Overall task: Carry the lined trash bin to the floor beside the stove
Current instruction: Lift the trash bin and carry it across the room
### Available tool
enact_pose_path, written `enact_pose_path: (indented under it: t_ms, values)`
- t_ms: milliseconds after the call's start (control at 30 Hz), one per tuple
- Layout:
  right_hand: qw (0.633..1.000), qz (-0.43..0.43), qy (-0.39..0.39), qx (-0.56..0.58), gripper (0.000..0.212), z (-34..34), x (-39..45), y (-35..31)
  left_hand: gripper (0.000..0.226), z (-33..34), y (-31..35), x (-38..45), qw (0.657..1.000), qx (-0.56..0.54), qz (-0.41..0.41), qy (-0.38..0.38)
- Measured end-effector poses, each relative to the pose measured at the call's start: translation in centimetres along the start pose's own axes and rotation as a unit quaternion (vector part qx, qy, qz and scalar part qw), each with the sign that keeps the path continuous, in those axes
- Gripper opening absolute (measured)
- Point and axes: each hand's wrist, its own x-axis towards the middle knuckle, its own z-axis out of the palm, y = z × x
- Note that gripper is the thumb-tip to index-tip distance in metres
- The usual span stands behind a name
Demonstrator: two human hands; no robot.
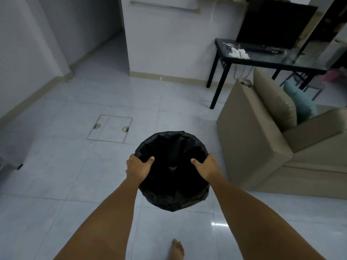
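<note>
A round trash bin lined with a black bag (171, 147) hangs above the pale tiled floor, low in the middle of the view. My left hand (138, 167) grips its left rim, thumb inside the liner. My right hand (205, 168) grips the right rim the same way. The bag covers the bin's walls, and the inside looks dark with nothing visible in it. No stove is in view.
A beige sofa (262, 143) stands close on the right. Behind it is a black table (262, 61) with a monitor (274, 23). A floor hatch (109, 128) lies ahead on the left, and a corridor (105, 49) opens at the far left. My bare foot (177, 250) shows below.
</note>
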Motion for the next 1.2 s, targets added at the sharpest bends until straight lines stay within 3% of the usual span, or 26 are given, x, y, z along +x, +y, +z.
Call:
enact_pose_path:
  t_ms: [400,633,833,1033,1200]
  values:
    - [0.997,-0.050,-0.027,-0.051,0.083,-3.6,21.1,-11.2,0.106,4.7,10.4,16.4,0.997,-0.048,-0.029,0.049]
    - [0.991,-0.077,-0.064,-0.088,0.082,-0.5,32.6,-20.3,0.097,3.2,14.4,28.5,0.991,-0.060,-0.059,0.103]
    - [0.983,-0.106,-0.089,-0.118,0.082,2.3,39.7,-28.4,0.116,0.2,16.6,36.4,0.984,-0.094,-0.083,0.124]
    - [0.967,-0.160,-0.133,-0.146,0.082,6.5,46.2,-37.0,0.115,-3.1,17.5,42.9,0.966,-0.127,-0.122,0.188]
    - [0.944,-0.207,-0.186,-0.175,0.082,10.4,51.4,-43.4,0.091,-4.7,18.3,47.0,0.941,-0.148,-0.162,0.259]
